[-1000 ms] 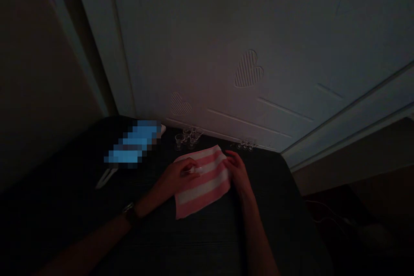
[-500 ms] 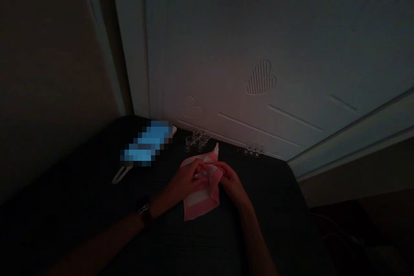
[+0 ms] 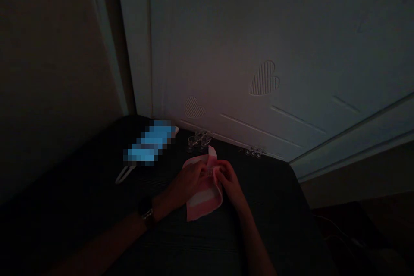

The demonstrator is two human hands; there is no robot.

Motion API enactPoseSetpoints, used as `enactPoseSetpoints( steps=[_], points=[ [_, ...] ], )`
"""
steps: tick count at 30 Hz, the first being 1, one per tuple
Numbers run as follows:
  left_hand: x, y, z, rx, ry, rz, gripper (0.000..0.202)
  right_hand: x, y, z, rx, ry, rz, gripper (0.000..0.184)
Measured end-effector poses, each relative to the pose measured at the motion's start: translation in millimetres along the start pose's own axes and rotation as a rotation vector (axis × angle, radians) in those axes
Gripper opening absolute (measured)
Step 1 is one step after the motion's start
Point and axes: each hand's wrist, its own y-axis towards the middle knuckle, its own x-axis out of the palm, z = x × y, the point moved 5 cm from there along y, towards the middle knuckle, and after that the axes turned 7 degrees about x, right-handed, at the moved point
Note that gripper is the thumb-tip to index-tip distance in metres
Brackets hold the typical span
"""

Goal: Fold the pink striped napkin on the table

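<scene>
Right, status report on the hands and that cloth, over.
Left hand and right hand both gripping the pink striped cloth. Cloth bunched up on the dark table. Small glasses behind, not touching.

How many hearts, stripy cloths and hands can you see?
Hearts: 2, the big heart and the small heart
Striped cloth: 1
Hands: 2, the left hand and the right hand
Total: 5
</scene>
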Motion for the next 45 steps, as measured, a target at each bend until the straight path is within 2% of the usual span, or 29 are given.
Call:
enactPoseSetpoints(
  steps=[5, 10, 13, 20, 23, 26, 30, 34, 36, 41, 45],
  points=[
    [1.1, 0, 1, -0.012, 0.034, -0.038, 0.014, 5, -1, 1, 0.005, -0.094, 0.010, 0.027],
    [4.1, -2, 5, 0.088, 0.111, -0.102, 0.009, 2, -2, 1, -0.075, -0.372, 0.164, 0.025],
    [3.6, -3, 6, 0.128, 0.148, -0.126, 0.012, 0, -1, 3, -0.096, -0.477, 0.198, 0.025],
    [1.9, -2, 7, 0.094, 0.108, -0.145, 0.017, -2, 2, 7, -0.068, -0.531, 0.240, 0.025],
    [3.7, -3, 6, 0.079, 0.069, -0.184, 0.025, 1, 3, 7, -0.082, -0.525, 0.210, 0.025],
    [6.6, -5, 10, 0.184, 0.078, -0.221, 0.032, 3, 3, 7, -0.090, -0.515, 0.191, 0.025],
    [12.2, -7, 22, 0.415, 0.184, -0.256, 0.024, 1, 3, 7, -0.084, -0.431, 0.218, 0.025],
    [13.4, -9, 28, 0.483, 0.206, -0.255, 0.014, -1, 3, 7, -0.068, -0.380, 0.253, 0.024],
    [10.3, -9, 27, 0.462, 0.213, -0.217, 0.016, -1, 3, 7, -0.067, -0.360, 0.270, 0.023],
    [5.2, -6, 17, 0.312, 0.207, -0.170, 0.021, -4, 5, 9, -0.075, -0.270, 0.345, 0.022],
    [4.9, -2, 9, 0.164, 0.066, -0.114, 0.023, -10, 7, 15, -0.048, -0.230, 0.418, 0.018]
  ],
)
